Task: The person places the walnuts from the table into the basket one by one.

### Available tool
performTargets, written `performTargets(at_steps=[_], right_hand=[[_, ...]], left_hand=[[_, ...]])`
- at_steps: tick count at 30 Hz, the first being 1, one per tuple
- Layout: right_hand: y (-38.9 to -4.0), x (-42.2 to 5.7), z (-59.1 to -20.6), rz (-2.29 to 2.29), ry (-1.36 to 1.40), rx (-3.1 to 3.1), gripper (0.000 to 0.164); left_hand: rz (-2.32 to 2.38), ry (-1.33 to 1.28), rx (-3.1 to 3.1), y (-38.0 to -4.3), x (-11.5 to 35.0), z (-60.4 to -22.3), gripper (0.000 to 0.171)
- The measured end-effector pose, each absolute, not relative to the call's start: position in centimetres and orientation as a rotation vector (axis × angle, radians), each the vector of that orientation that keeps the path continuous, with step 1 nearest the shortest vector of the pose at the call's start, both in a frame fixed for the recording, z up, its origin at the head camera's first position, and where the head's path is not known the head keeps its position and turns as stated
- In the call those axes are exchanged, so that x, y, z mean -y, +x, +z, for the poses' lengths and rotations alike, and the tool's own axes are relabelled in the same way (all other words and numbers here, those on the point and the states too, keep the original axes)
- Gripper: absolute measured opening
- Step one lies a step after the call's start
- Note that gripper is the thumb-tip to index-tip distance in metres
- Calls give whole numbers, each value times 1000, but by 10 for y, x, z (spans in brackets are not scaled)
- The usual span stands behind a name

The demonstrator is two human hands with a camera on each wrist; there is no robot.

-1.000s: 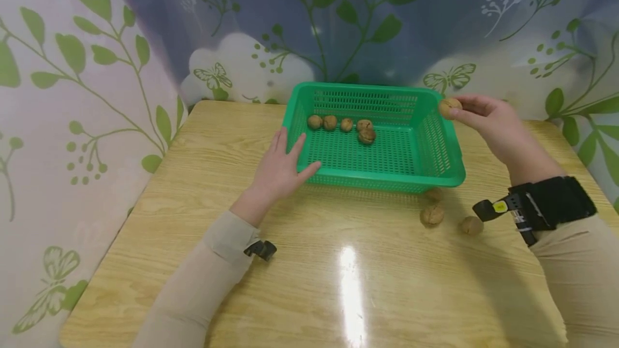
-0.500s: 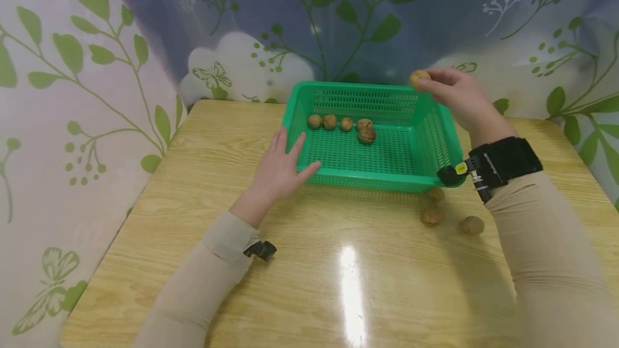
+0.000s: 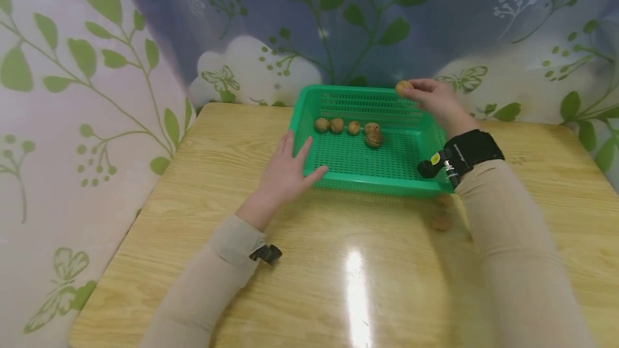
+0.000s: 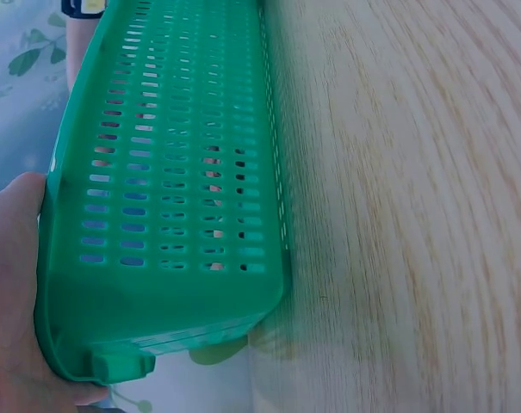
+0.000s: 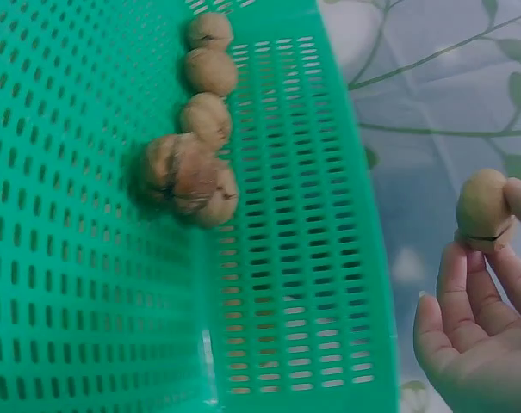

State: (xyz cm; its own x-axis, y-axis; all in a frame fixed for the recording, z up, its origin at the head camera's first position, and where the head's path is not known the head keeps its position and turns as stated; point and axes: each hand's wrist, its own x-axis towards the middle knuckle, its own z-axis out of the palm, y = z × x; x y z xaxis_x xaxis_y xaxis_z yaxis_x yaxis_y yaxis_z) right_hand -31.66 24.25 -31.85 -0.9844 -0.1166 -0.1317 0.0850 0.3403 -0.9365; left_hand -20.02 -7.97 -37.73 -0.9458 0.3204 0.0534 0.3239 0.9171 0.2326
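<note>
My right hand [image 3: 437, 102] pinches a walnut [image 3: 403, 88] between thumb and fingertips, above the far rim of a green plastic basket [image 3: 372, 180]. In the right wrist view that walnut [image 5: 484, 209] shows a dark crack along its seam. Fingers spread, my left hand [image 3: 285, 173] rests on the basket's left end near the front corner; the left wrist view has this hand [image 4: 15, 301] against the rim. Inside the basket, several walnuts [image 3: 337, 125] lie in a row along the back, with a darker walnut [image 3: 374, 139] just in front of the row's right end.
The basket stands on a wood-grain table [image 3: 290, 283] against a leaf-patterned wall covering [image 3: 242, 26]. Outside its front right corner lie loose walnuts [image 3: 441, 222], partly hidden by my right forearm.
My right hand has carried its walnut leftward, from beside the basket's right end to the back rim. The left hand keeps its place on the basket. The head view has shifted slightly.
</note>
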Motion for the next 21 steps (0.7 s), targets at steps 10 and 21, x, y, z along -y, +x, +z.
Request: performTargets(at_steps=[10, 21], right_hand=[[-324, -246, -346, -1228, -108, -2600, 72], [-330, -244, -354, -1001, -218, -2605, 70]], left_hand=[[-400, -521, 3042, -200, 77, -379, 81], [-385, -524, 3029, -201, 80, -379, 81]])
